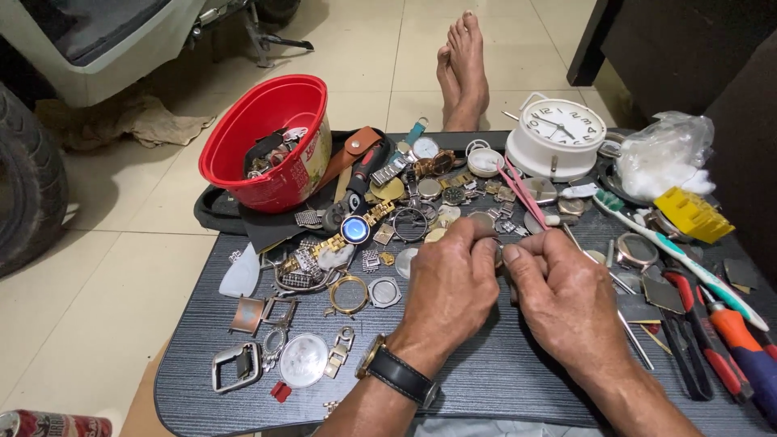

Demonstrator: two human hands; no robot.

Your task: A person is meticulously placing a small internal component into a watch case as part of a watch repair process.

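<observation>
Pinching a small round metal part (pixel 497 252), left hand (pixel 450 287) and right hand (pixel 562 293) meet below the clock (pixel 556 137), both grips pressed together on it.

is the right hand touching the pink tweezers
Touching. The head view shows the right hand closed around the lower end of the pink tweezers, which stick up out of its fingers above the table.

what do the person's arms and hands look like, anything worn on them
Both forearms are bare, with no sleeves and no gloves. The left hand has a wristwatch with a black strap and gold-coloured case on its wrist. The right hand shows no watch or bracelet. No rings can be made out on either hand.
</observation>
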